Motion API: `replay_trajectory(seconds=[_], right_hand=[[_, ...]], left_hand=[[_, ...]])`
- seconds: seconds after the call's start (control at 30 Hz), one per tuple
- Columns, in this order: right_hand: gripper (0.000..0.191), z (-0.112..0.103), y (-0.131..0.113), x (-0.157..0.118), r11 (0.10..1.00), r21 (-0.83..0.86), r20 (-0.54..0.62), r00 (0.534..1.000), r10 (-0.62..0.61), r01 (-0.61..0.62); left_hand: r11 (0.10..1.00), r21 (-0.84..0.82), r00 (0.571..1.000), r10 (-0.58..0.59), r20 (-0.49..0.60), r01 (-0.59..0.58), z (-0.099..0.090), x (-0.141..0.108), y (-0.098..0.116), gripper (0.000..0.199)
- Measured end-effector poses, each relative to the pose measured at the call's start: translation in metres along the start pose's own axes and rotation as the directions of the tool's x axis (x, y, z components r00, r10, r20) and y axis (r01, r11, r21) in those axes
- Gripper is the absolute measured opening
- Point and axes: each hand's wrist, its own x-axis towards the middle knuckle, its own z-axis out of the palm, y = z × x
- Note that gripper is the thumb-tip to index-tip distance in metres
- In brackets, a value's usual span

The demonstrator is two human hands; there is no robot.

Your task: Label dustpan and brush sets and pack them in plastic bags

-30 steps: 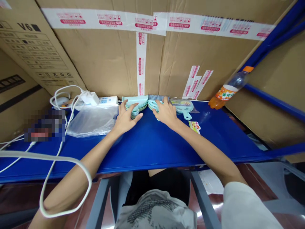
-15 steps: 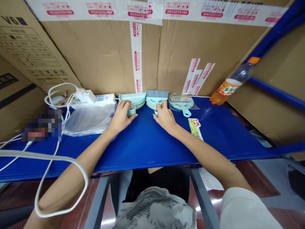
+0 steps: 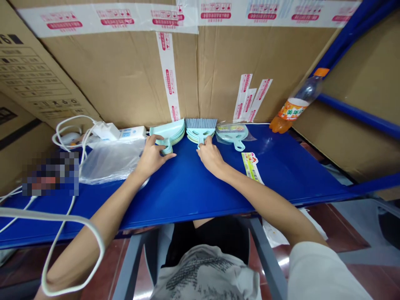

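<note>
A stack of pale green and mint dustpans (image 3: 170, 131) stands at the back of the blue table. My left hand (image 3: 151, 158) is curled at the stack's handle end, fingers at its left side and thumb across the front. Just right of it, a grey-bristled hand brush (image 3: 201, 129) tops a small stack of brushes. My right hand (image 3: 211, 157) pinches its handle between thumb and fingers. To the right lies another dustpan (image 3: 233, 133) in clear plastic wrap, its looped handle pointing towards me.
Clear plastic bags (image 3: 111, 162) lie left of my left hand, before a power strip (image 3: 133, 132) with white cables (image 3: 84, 146). A printed card (image 3: 251, 166) lies right of my right hand. An orange drink bottle (image 3: 293, 109) leans at the right. Cardboard (image 3: 131, 75) stands behind.
The view has shifted slightly. The fingers of my left hand have slid back to the left off the top of the dustpan handle. My right hand has drawn down along the brush handle, uncovering more of it.
</note>
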Motion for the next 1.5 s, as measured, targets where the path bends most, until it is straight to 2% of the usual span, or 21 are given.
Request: replay_trajectory(seconds=[0.7, 0.97, 1.17, 1.5], right_hand=[[0.038, 0.009, 0.003, 0.003, 0.999, -0.037, -0.039, 0.999, -0.019, 0.018], [0.036, 0.008, 0.011, 0.004, 0.993, -0.063, -0.041, 0.993, -0.107, 0.105], [0.036, 0.0, 0.014, 0.004, 0.988, -0.099, -0.053, 0.991, -0.122, 0.116], [0.033, -0.002, 0.019, 0.008, 0.982, -0.114, -0.008, 0.988, -0.152, 0.15]], left_hand=[[0.997, 0.056, 0.997, 0.05, -0.063, -0.046, 0.004, -0.001, -0.001, 0.032], [0.999, -0.018, 0.999, 0.046, -0.002, -0.046, -0.001, 0.002, -0.002, 0.029], [0.999, -0.045, 0.999, 0.021, 0.037, -0.02, -0.003, 0.004, -0.004, 0.029], [0.997, -0.07, 1.0, -0.008, 0.026, 0.01, -0.002, 0.004, -0.001, 0.027]])
